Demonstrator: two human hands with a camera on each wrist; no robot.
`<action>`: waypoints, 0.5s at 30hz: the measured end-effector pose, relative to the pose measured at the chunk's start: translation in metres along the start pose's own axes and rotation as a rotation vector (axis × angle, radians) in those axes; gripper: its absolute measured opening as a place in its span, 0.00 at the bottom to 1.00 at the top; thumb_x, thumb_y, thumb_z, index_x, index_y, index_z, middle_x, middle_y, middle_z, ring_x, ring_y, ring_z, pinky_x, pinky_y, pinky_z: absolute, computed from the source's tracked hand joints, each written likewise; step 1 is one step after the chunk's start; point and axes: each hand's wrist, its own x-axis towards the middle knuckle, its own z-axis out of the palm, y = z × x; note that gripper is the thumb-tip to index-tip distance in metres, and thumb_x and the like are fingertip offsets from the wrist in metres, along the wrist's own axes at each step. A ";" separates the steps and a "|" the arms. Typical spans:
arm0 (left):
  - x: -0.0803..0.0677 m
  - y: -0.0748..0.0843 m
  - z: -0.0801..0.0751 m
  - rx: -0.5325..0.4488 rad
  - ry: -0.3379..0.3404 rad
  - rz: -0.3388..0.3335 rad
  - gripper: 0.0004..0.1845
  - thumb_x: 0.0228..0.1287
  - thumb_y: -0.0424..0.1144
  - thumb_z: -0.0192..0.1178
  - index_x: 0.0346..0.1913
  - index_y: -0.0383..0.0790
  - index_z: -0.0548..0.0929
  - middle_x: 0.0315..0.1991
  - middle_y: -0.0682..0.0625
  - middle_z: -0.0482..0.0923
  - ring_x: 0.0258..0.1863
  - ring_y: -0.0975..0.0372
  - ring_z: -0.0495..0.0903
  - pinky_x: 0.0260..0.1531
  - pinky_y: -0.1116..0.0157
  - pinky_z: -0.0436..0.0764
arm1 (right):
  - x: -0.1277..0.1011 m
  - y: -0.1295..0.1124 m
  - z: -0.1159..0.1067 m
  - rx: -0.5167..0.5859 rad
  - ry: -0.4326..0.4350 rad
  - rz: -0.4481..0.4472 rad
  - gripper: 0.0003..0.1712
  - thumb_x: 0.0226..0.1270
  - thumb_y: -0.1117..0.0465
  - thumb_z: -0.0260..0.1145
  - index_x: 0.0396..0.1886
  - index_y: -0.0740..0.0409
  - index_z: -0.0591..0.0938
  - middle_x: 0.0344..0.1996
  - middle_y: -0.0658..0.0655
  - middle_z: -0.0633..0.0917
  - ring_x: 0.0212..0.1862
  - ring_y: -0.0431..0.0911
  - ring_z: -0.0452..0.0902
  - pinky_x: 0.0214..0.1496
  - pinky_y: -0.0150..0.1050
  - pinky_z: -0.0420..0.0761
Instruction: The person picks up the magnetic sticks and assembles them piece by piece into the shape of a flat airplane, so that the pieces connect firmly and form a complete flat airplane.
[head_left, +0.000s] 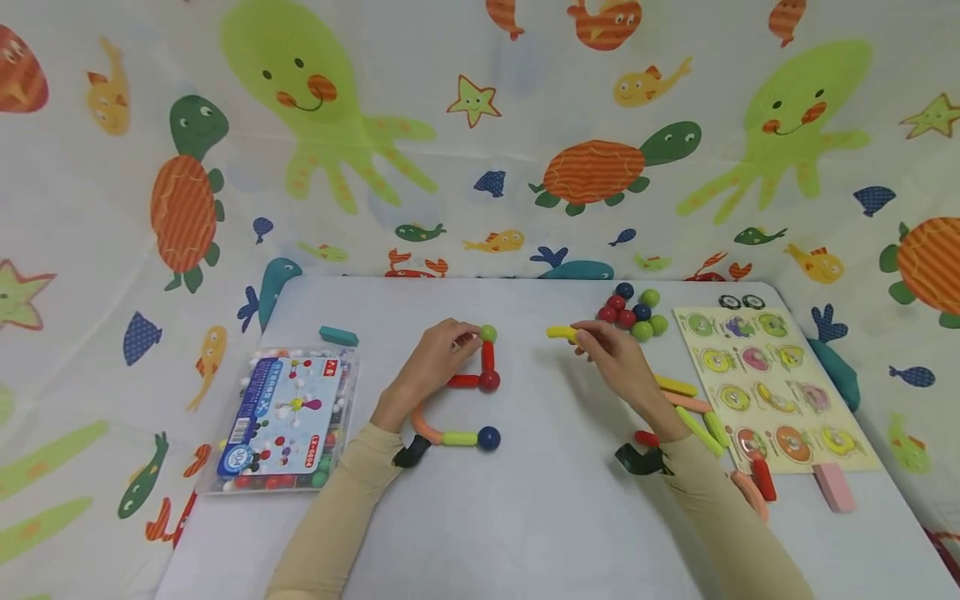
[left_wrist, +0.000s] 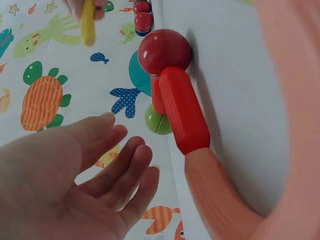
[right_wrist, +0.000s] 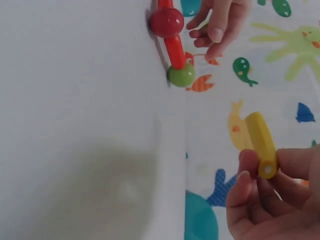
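Your right hand [head_left: 611, 354] pinches a yellow magnetic stick [head_left: 562, 333] at one end, its free end pointing across at the half-built figure. Beside your left hand [head_left: 435, 362], whose relaxed fingers steady that figure, a green ball [head_left: 488, 333] tops the red stick [head_left: 487, 356] on the counter [head_left: 525, 517].

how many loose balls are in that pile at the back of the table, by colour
red balls: 3
green balls: 3
dark blue balls: 2
total: 8

Some overlap in the pile, so a hidden one is possible. The right hand pinches a yellow stick just beside the pile.
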 end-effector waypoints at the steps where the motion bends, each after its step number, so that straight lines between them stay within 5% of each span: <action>1: 0.002 0.000 0.001 0.005 -0.001 -0.011 0.17 0.72 0.40 0.63 0.60 0.40 0.83 0.45 0.48 0.82 0.46 0.57 0.79 0.49 0.60 0.83 | 0.008 0.001 0.004 -0.007 -0.017 0.016 0.22 0.79 0.47 0.57 0.62 0.54 0.80 0.47 0.62 0.87 0.47 0.57 0.82 0.45 0.30 0.81; 8: 0.016 -0.001 0.006 0.022 -0.028 -0.078 0.19 0.73 0.41 0.62 0.63 0.40 0.81 0.48 0.47 0.80 0.49 0.56 0.78 0.53 0.59 0.82 | 0.050 0.001 0.032 -0.036 -0.153 0.062 0.21 0.81 0.50 0.56 0.61 0.58 0.81 0.43 0.61 0.87 0.43 0.54 0.80 0.43 0.35 0.80; 15: 0.029 -0.004 0.011 0.029 -0.060 -0.072 0.20 0.73 0.40 0.62 0.64 0.37 0.80 0.49 0.43 0.81 0.49 0.55 0.79 0.54 0.57 0.81 | 0.072 0.003 0.053 -0.078 -0.183 0.096 0.23 0.81 0.50 0.55 0.62 0.60 0.80 0.42 0.60 0.86 0.42 0.50 0.78 0.45 0.36 0.79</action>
